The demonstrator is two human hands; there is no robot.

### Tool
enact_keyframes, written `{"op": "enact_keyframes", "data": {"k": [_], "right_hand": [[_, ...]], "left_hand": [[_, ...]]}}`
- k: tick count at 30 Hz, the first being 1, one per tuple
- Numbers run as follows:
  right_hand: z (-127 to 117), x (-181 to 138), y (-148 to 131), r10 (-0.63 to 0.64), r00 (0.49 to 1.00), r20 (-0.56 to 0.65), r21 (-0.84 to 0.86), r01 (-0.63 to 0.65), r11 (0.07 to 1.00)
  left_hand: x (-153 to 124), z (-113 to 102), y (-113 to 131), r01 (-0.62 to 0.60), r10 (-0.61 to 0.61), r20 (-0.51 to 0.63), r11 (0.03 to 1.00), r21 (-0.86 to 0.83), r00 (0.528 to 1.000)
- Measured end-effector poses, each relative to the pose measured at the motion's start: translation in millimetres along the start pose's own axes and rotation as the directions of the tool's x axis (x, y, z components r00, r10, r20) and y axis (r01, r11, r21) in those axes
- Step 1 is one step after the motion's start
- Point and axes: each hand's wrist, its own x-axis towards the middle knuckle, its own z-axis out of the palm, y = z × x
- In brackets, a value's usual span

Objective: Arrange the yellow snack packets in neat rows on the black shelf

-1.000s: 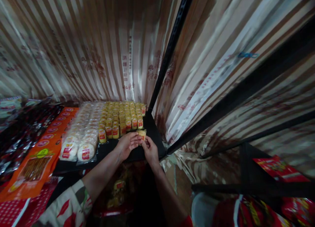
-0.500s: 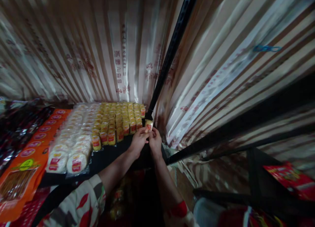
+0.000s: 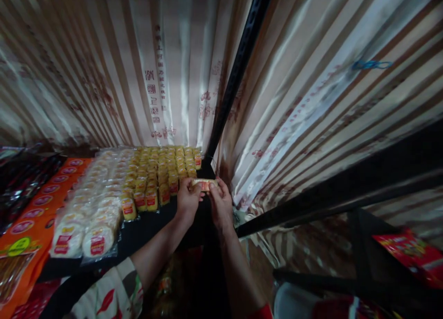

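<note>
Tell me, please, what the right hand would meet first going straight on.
Beyond the yellow, red-labelled plastic packet it holds, the right hand would probably meet the black perforated metal post, though depth is unclear.

The left sleeve (image 3: 92,296) is pale cream cloth, loosely cut, printed with pointed red leaf shapes, a dark grey-green patch close to the cuff and thin green strokes beside it. It ends on the forearm, which is bare below it. Of the right sleeve (image 3: 262,312), only a bright red piece of edge shows at the bottom of the view. Both hands (image 3: 188,201) are bare, with slender fingers.
</note>
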Motion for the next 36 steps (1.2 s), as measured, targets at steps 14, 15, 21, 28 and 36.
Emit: {"op": "enact_keyframes", "data": {"k": [14, 15, 21, 28, 36], "right_hand": [[-3, 67, 16, -0.203, 0.978, 0.038, -0.400, 0.201, 0.894], [-2, 75, 18, -0.210, 0.976, 0.052, -0.448, 0.210, 0.869], [13, 102, 42, -0.272, 0.959, 0.085, -0.562, 0.271, 0.782], [22, 116, 67, -0.283, 0.953, 0.109, -0.562, 0.294, 0.773], [19, 118, 77, -0.269, 0.948, 0.172, -0.555, 0.319, 0.768]], "left_hand": [[-13, 2, -10, -0.319, 0.324, 0.071, 0.830, 0.458, 0.943], [-13, 1, -11, -0.374, 0.355, 0.134, 0.788, 0.490, 0.925], [-10, -8, -35, -0.493, 0.322, 0.375, 0.531, 0.689, 0.869], [-7, -15, -52, -0.591, 0.320, 0.500, 0.356, 0.724, 0.805], [1, -20, -66, -0.616, 0.317, 0.539, 0.244, 0.749, 0.780]]}}
